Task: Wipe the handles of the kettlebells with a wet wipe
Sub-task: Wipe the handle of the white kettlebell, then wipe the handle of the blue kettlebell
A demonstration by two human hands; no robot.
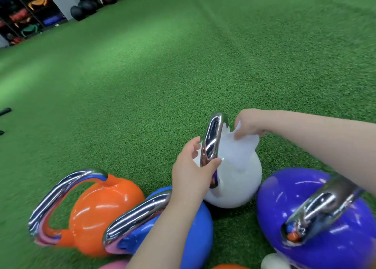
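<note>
1. The wet wipe point(237, 148), a thin white sheet, is pinched at its top edge between the curled fingers and thumb of the right hand point(249, 126); it hangs down over the shoulder of the white kettlebell point(242, 179), just beside the chrome handle point(212, 140).
2. That chrome handle is held at its near end by the left hand point(193, 173): the thumb is laid across the metal and the fingers are curled round its far side.
3. The white kettlebell is set on green artificial turf point(162, 75), whose short, dense pile covers the whole floor.
4. Nearer than the white kettlebell and to its left, a blue kettlebell point(195, 238) is partly covered by the left forearm; further left an orange kettlebell point(101, 214) is seen tilted.
5. Right of the white kettlebell and close beside it, a purple kettlebell point(325, 248) is crossed by the right forearm.
6. All the bodies are rounded and glossy; each handle is a mirror-bright loop in which the colours around it are reflected.
7. Far beyond the white kettlebell, to the left, black medicine balls point(91, 2) are piled at a grey wall, beside a dark rack point(26, 14) of coloured gear.
</note>
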